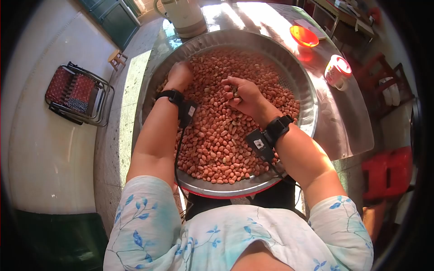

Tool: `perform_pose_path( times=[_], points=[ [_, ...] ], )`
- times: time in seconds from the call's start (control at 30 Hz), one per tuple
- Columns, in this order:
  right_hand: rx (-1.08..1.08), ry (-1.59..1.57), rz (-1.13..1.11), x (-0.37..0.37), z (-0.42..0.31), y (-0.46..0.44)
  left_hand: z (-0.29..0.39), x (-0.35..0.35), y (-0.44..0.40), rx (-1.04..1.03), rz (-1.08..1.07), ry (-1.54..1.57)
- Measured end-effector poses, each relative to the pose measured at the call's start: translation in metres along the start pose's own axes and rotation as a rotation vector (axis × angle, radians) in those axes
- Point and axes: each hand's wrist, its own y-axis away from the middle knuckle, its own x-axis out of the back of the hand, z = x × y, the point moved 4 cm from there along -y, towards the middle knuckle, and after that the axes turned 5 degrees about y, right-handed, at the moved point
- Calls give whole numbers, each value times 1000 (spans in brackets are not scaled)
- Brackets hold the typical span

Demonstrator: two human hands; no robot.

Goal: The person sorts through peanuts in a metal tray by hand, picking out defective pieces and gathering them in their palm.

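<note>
A wide round metal pan [308, 108] with a fluted rim is filled with shelled reddish-brown peanuts [217, 140]. My left hand [180, 76] reaches to the pan's upper left side, down among the peanuts; its fingers are hidden and slightly blurred. Over the middle of the pan, my right hand [247, 95] is turned partly upward with its fingers curled in. Something small and dark shows between those fingers, too small to name. Each wrist wears a black strap with a small box and a cable.
The pan rests on a shiny covered table [343, 122]. Behind it stand a large pale jug [183, 18], an orange-red bowl [304, 36] and a red-and-white mug [337, 72]. A folded chair [79, 95] leans at the left wall, near a small wooden stool [117, 58]. Red seating [386, 174] is at right.
</note>
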Motion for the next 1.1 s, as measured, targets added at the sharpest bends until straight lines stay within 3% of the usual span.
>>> perform_pose_path(
  times=[0.1,0.17,0.27,0.47,0.53,0.57,0.63,0.67,0.7,0.77,0.8,0.87,1.0,1.07,1.1],
  points=[
    [23,-11,-19,0,-3,0,-7,-1,-9,78,-5,80],
    [34,7,-2,-2,-4,0,1,2,-19,47,-26,122],
    [18,5,-29,-3,-5,-2,17,0,-35,-65,122,188],
    [32,11,59,-4,-9,2,34,-14,-40,-70,-129,-66],
    [33,14,62,-5,-8,4,14,-6,-37,70,62,206],
    [37,21,61,-6,-8,3,5,-2,-39,71,62,201],
    [33,21,61,-6,-8,3,-10,1,-36,294,-246,753],
    [28,29,67,-5,-8,3,-11,8,-32,247,-279,1048],
    [31,25,66,-5,-9,3,-8,11,-31,245,-281,1044],
    [3,-23,84,-4,-7,2,3,16,-25,237,-376,1517],
    [5,-25,83,-4,-7,1,11,23,-19,236,-378,1515],
    [9,-20,72,-4,-6,0,45,34,3,129,-648,1746],
    [57,-31,-108,-9,-9,2,86,37,36,43,-789,1680],
    [75,-52,-133,-5,-9,-4,103,41,49,-139,-762,1253],
    [101,-76,-165,-8,-9,-2,105,44,51,-131,-763,1255]
  ],
)
